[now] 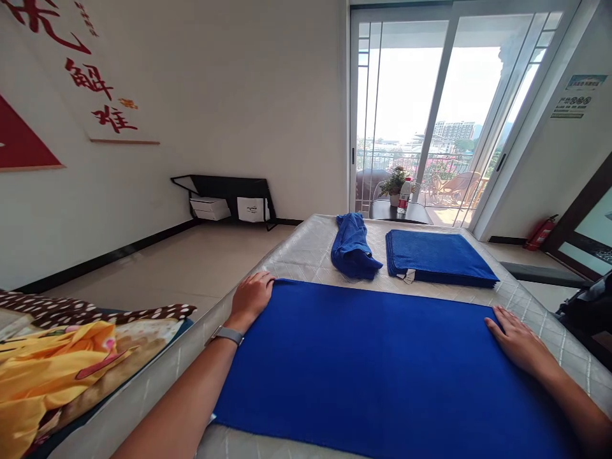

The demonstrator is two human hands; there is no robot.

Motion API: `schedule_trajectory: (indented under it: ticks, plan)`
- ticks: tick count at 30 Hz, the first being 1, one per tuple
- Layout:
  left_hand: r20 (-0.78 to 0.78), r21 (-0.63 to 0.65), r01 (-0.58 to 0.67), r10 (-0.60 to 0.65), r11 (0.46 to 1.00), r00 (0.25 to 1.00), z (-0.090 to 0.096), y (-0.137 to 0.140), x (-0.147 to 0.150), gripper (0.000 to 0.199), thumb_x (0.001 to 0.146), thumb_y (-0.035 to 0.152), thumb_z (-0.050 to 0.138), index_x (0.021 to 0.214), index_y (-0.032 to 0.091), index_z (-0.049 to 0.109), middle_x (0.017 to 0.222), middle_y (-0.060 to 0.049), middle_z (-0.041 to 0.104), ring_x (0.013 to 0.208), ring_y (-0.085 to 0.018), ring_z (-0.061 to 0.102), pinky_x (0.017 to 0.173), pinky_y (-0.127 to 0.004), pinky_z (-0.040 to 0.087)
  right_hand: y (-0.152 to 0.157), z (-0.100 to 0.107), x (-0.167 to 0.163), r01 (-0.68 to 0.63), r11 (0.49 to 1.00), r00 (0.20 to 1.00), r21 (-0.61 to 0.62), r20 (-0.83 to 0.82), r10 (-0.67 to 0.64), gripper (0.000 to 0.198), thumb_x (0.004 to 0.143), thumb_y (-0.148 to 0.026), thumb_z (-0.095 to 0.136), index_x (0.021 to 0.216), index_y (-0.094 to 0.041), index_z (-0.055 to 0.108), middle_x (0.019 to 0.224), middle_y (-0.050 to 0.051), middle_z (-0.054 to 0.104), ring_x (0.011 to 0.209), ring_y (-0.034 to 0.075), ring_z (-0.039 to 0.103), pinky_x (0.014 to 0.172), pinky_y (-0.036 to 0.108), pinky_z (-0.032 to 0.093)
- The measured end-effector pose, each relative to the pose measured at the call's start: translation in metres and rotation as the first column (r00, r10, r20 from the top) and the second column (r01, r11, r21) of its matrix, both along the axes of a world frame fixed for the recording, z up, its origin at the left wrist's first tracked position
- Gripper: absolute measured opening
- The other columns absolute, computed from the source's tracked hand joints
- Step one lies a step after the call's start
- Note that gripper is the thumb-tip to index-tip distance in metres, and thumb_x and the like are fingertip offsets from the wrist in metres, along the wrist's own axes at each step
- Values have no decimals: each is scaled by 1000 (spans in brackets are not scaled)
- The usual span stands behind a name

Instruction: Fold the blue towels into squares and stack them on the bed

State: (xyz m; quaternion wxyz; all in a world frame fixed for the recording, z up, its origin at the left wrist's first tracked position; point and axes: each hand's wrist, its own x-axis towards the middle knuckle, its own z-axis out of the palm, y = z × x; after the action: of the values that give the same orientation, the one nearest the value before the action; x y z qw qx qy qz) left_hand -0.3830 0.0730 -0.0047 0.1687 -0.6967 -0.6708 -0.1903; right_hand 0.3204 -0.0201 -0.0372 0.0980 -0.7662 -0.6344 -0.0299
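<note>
A blue towel (363,363) lies spread flat across the pale quilted mattress (306,255). My left hand (251,296) rests palm down on its far left corner, fingers stretched out; a watch band circles that wrist. At the far right corner, my right hand (519,338) lies flat with its fingers extended along the edge. Beyond the spread towel sits a crumpled blue towel (354,248). To the right of that is a neat stack of folded blue towels (440,255), with a white tag showing at its front edge.
Patterned bedding and a yellow cloth (71,363) lie at the lower left. Past the mattress, a small dark table (382,211) holds a bottle (404,196) and a potted plant (394,183). A black rack (229,188) stands by the wall.
</note>
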Motion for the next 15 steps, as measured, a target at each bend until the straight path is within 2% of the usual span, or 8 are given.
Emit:
schedule_trajectory:
  ticks: [8, 15]
  plan:
    - [40, -14, -50, 50, 999, 998, 2, -2, 2, 31, 95, 28, 41, 106, 18, 69, 111, -11, 73, 104, -29, 65, 94, -41, 50, 0, 0, 0, -6, 1000, 1000, 12, -20, 6, 79, 94, -60, 17, 156, -12, 32, 161, 12, 34, 150, 26, 26, 124, 47, 23]
    - [40, -22, -71, 72, 997, 997, 6, -5, 6, 30, 96, 26, 43, 109, 20, 69, 109, -10, 74, 103, -30, 64, 90, -41, 49, -2, 5, -3, 10, 1000, 1000, -10, -19, -10, 80, 94, -63, 17, 156, -14, 31, 162, 10, 32, 151, 26, 24, 123, 48, 24]
